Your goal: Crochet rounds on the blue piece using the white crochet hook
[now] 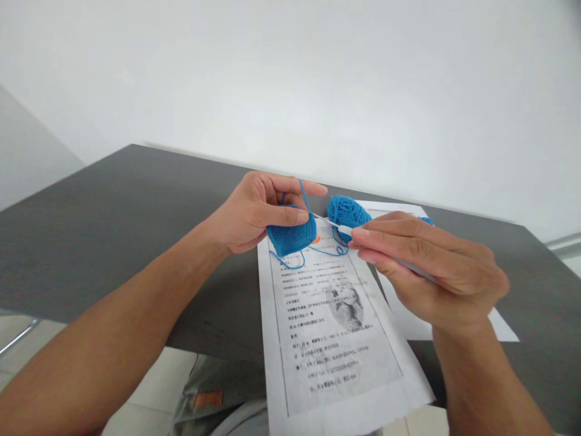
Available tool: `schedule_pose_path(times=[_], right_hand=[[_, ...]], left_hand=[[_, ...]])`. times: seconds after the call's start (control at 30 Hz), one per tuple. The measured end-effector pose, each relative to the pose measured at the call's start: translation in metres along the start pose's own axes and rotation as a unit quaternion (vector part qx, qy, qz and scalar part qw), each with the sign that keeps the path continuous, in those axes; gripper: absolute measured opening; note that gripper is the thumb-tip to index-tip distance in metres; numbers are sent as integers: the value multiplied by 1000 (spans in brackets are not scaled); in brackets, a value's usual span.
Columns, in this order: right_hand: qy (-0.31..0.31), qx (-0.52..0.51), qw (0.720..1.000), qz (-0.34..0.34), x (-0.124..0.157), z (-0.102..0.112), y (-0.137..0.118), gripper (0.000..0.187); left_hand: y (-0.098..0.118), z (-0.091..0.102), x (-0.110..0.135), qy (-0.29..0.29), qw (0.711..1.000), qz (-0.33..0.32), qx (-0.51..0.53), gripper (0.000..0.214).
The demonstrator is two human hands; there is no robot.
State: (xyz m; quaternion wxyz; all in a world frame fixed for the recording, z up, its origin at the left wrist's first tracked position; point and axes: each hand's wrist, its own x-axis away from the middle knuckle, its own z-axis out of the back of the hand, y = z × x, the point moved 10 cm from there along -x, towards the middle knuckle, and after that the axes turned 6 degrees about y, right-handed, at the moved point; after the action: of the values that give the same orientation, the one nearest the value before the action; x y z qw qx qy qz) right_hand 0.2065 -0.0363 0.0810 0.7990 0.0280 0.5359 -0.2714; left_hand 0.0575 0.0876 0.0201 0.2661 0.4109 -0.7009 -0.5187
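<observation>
My left hand (267, 209) pinches a blue crocheted piece (293, 237) between thumb and fingers. A strand of blue yarn (304, 195) runs over its stretched index finger. In my right hand (422, 254) is a crochet hook (345, 230) with a pale handle, gripped between thumb and fingertips. The hook's thin metal shaft reaches left to the top right edge of the crocheted piece, where the yarn meets it. Just behind the hook lies a ball of blue yarn (348, 210), with loose strands curling below it. A small orange bit (316, 240) shows beside the piece.
Under my hands a printed sheet (318, 357) with text and a grey picture hangs over the front edge of the dark table (136, 242). A second white sheet (403, 309) lies partly beneath my right hand. Behind the table rises a white wall (290, 79).
</observation>
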Motion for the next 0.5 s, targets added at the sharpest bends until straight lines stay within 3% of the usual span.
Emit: schedule_pose_path(times=[0.37,0.5], right_hand=[[31,-31,993,-108,0,4,13,42],[36,-19,994,-103,1,3,13,43]], left_hand=[[0,-4,1,-24,999,6,-28,37],[-1,-2,1,-18,999,11,-40,39]])
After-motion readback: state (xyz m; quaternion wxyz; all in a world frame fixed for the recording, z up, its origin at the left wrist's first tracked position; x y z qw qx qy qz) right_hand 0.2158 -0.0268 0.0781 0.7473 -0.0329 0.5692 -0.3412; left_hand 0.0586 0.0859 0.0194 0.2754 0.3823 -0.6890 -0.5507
